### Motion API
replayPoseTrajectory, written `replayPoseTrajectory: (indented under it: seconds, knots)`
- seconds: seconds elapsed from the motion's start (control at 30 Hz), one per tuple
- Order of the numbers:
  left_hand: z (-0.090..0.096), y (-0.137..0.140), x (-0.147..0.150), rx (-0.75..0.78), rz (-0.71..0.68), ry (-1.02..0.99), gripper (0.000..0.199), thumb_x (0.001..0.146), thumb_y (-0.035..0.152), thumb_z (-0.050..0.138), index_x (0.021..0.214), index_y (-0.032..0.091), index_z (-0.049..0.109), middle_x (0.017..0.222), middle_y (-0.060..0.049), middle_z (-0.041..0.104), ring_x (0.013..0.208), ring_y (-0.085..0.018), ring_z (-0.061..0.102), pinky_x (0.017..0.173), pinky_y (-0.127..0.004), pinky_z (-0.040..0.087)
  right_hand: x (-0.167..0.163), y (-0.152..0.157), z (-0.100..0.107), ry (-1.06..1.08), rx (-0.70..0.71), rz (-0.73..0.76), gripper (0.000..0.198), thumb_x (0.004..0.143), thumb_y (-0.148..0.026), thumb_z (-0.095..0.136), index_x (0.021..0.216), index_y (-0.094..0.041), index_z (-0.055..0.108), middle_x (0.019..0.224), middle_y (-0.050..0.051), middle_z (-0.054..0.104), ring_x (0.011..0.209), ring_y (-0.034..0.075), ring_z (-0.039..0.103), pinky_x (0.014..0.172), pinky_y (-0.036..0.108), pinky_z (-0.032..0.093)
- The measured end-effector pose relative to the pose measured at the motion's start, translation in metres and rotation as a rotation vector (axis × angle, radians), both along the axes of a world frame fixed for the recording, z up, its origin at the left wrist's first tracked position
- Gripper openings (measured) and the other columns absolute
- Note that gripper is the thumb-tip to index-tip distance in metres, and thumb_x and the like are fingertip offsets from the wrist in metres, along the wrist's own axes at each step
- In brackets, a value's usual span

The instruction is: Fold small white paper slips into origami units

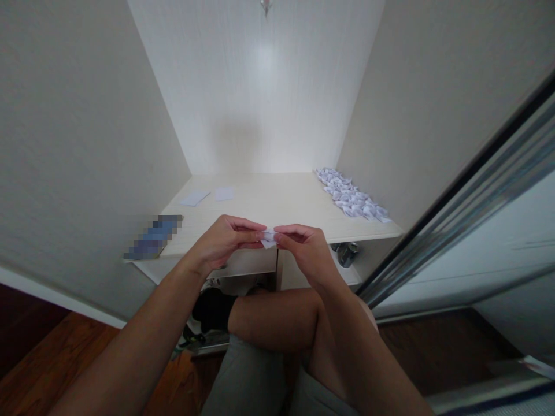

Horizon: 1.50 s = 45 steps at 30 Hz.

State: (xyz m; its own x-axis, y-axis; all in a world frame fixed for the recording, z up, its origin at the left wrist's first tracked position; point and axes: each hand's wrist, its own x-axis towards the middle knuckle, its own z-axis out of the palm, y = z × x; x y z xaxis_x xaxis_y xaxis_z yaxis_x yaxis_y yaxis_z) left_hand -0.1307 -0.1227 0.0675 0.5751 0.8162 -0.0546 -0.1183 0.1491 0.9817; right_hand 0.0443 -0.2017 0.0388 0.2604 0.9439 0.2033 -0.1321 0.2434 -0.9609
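Between my two hands is a small folded piece of white paper [269, 238], held in the air in front of the desk's front edge. My left hand [228, 240] pinches its left side between thumb and fingers. On the right side, my right hand [306, 245] grips it the same way, thumb toward me. The fingertips cover part of the paper, so its full folded shape is hidden. Several folded white paper pieces [353, 196] lie in rows at the desk's right side. Two flat white paper sheets, one at the left [195, 198] and another beside it [224, 193], rest toward the back left.
The white desktop [264, 199] sits between side walls. A blurred-out blue object [154, 237] lies at its left front corner. Below, a dark can [348, 254] stands on a right-hand shelf. A metal-framed sliding door [455, 167] runs along the right. My crossed legs are under the desk edge.
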Motion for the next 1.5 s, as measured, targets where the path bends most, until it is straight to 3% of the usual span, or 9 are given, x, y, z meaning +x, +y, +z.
replayPoseTrajectory:
  seconds: [0.3,0.6,0.87,1.1,1.27,1.5]
  knots:
    - [-0.001,-0.006,0.008,0.112,0.057,-0.005,0.026,0.056,0.022,0.094,0.079,0.017,0.083,0.072,-0.006,0.078,0.065,-0.017,0.070,0.061,-0.028,0.059,-0.006,-0.001,0.005,0.026,-0.014,-0.041,0.017,0.066,-0.031,0.089,0.078,-0.022,0.081,0.076,0.003,0.078,0.069,0.018,0.068,0.069,0.033,0.055]
    - [0.000,-0.005,0.008,0.165,0.096,-0.005,0.026,0.057,0.024,0.095,0.079,0.018,0.083,0.067,-0.004,0.076,0.060,-0.013,0.067,0.058,-0.023,0.057,-0.014,-0.002,0.011,-0.166,0.067,-0.165,0.007,0.074,-0.025,0.078,0.081,-0.022,0.080,0.079,0.004,0.080,0.070,0.020,0.071,0.065,0.032,0.054]
    - [0.001,-0.011,0.011,-0.013,0.133,-0.077,0.033,0.053,0.026,0.097,0.080,0.014,0.083,0.081,-0.009,0.078,0.073,-0.016,0.070,0.061,-0.025,0.060,-0.011,0.005,0.014,-0.078,0.056,-0.116,0.009,0.069,-0.023,0.081,0.077,-0.020,0.078,0.075,0.003,0.078,0.069,0.019,0.072,0.067,0.031,0.056]
    - [0.000,-0.009,0.017,-0.101,0.177,-0.088,0.036,0.049,0.024,0.097,0.080,0.014,0.082,0.071,-0.006,0.072,0.064,-0.013,0.063,0.051,-0.022,0.056,-0.018,0.007,0.014,0.017,-0.006,-0.185,0.011,0.072,-0.028,0.077,0.079,-0.019,0.078,0.075,0.002,0.078,0.067,0.015,0.068,0.064,0.027,0.052]
    - [-0.001,-0.008,0.020,-0.009,0.208,-0.071,0.039,0.046,0.029,0.099,0.077,0.014,0.082,0.071,-0.006,0.072,0.064,-0.014,0.064,0.051,-0.024,0.058,-0.024,0.012,0.012,0.069,-0.009,-0.212,0.010,0.072,-0.027,0.077,0.078,-0.019,0.077,0.073,0.002,0.077,0.067,0.015,0.067,0.066,0.028,0.052]
    - [-0.004,-0.011,0.018,0.143,0.253,-0.042,0.035,0.052,0.032,0.098,0.079,0.016,0.083,0.079,-0.008,0.078,0.069,-0.015,0.069,0.059,-0.024,0.059,-0.023,0.010,0.012,-0.199,0.059,-0.328,0.010,0.078,-0.027,0.073,0.079,-0.018,0.076,0.076,0.005,0.079,0.068,0.020,0.073,0.067,0.032,0.057]
